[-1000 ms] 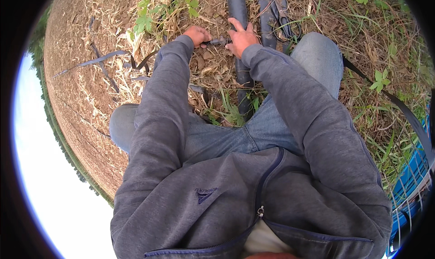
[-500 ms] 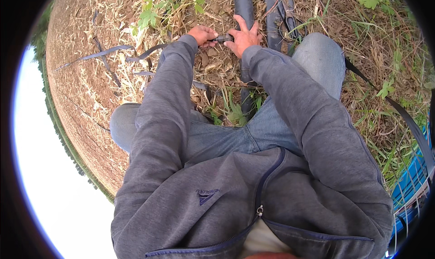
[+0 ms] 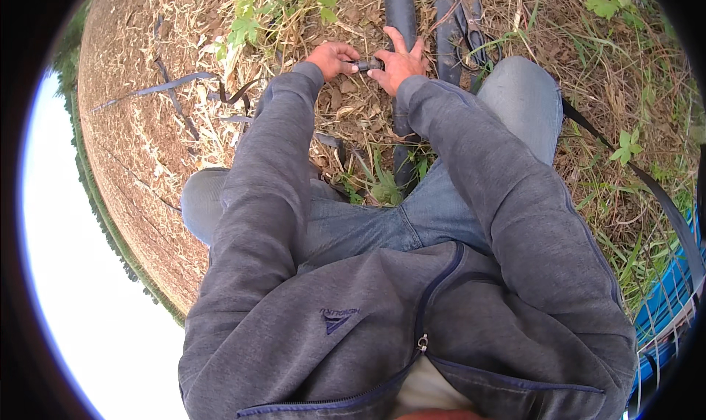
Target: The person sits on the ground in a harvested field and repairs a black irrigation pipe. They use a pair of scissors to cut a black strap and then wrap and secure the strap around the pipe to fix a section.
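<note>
A small black pipe fitting (image 3: 365,65) sticks out to the left from a thick black hose (image 3: 399,8) lying on the soil. My left hand (image 3: 334,59) is closed, thumb and fingertips pinching the fitting's left end. Across the hose lies my right hand (image 3: 403,61), its thumb and forefinger gripping the fitting's right end while the other fingers spread over the hose. The joint between fitting and hose is partly hidden under that hand. Left of my left wrist, a dark flat strip of drip tape (image 3: 237,95) lies bent on the straw.
A second flat dark hose (image 3: 446,38) runs alongside at the right, with a loop of black cord (image 3: 474,41) by it. Another tape strip (image 3: 158,88) lies at left. My bent knees flank the hose. A blue crate-like object (image 3: 669,295) stands at lower right, a black strap (image 3: 665,199) beside it.
The tape strip by my left wrist has dropped and now bends lower. My left hand's fingers have shifted slightly to the right along the fitting; my right hand stays nearly in place.
</note>
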Available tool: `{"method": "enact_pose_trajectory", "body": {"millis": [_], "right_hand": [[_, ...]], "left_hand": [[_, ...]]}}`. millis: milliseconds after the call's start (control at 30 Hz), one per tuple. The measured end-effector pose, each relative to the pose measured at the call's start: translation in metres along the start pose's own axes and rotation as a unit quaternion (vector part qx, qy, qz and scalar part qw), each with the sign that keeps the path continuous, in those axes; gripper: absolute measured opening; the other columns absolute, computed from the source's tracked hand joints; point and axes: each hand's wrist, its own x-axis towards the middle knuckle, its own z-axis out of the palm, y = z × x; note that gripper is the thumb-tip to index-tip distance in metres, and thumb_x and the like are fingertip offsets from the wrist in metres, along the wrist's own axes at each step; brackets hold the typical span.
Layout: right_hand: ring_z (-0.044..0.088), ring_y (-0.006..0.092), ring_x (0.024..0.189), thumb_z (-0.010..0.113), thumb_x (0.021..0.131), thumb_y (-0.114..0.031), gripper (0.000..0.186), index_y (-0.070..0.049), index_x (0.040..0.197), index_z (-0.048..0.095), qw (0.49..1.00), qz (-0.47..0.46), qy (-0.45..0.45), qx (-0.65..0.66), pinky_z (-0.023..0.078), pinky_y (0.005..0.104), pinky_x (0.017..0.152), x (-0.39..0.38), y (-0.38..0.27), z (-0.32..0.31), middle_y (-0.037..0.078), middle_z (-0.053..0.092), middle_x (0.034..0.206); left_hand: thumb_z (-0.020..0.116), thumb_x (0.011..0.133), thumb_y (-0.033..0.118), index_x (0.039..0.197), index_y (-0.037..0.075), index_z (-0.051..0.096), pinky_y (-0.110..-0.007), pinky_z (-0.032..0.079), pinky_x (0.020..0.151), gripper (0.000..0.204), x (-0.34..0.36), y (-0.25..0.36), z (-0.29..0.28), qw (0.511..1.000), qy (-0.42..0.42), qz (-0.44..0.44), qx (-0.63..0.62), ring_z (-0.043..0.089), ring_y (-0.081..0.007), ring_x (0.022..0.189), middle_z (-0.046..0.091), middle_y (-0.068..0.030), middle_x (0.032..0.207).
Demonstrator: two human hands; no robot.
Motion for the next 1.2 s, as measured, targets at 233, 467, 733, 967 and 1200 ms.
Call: {"method": "enact_pose_trajectory", "body": {"millis": [233,467,733,967,1200], "right_hand": [[0.011,0.0589,0.142,0.075,0.085,-0.040,0.043,-0.021,0.123,0.069,0.999,-0.013,0.015,-0.037,0.028,0.0677,0.112,0.009,0.008,0.002,-0.008,0.014,0.164],[0.008,0.0576,0.143,0.077,0.083,-0.038,0.041,-0.021,0.120,0.071,1.000,-0.011,0.005,-0.023,0.027,0.0699,0.111,0.006,0.006,0.001,-0.009,0.014,0.164],[0.009,0.0532,0.144,0.078,0.083,-0.037,0.037,-0.021,0.117,0.072,0.999,0.006,0.022,-0.023,0.026,0.0626,0.115,0.004,0.003,-0.002,-0.010,0.017,0.162],[0.007,0.0512,0.146,0.078,0.083,-0.036,0.036,-0.021,0.115,0.073,1.000,0.016,0.012,-0.023,0.024,0.0618,0.117,0.005,0.000,-0.002,-0.012,0.016,0.162],[0.005,0.0511,0.146,0.078,0.083,-0.034,0.034,-0.021,0.115,0.073,1.000,0.011,0.008,-0.006,0.022,0.0618,0.118,0.003,0.002,-0.005,-0.011,0.016,0.163]], "left_hand": [[0.084,0.076,0.007,0.109,0.008,0.073,-0.034,0.052,0.086,0.035,-0.014,0.029,0.000,0.989,0.060,0.045,0.127,0.067,-0.0170,0.090,0.075,-0.0071,0.098],[0.084,0.072,0.002,0.113,0.008,0.072,-0.034,0.053,0.086,0.042,-0.010,0.023,-0.001,0.987,0.047,0.056,0.144,0.067,-0.0163,0.088,0.074,-0.0071,0.097],[0.084,0.074,0.010,0.113,0.009,0.070,-0.037,0.056,0.083,0.041,-0.023,0.027,0.017,0.952,0.152,0.123,0.234,0.072,-0.0252,0.088,0.075,-0.0108,0.095],[0.079,0.080,0.009,0.118,0.008,0.068,-0.038,0.056,0.084,0.040,-0.030,0.017,0.012,0.960,0.134,0.128,0.211,0.072,-0.0265,0.092,0.075,-0.0125,0.095],[0.075,0.084,0.014,0.098,0.005,0.074,-0.038,0.054,0.078,0.017,-0.021,0.013,0.001,0.964,0.149,0.062,0.213,0.069,-0.0257,0.082,0.072,-0.0136,0.087]]}}
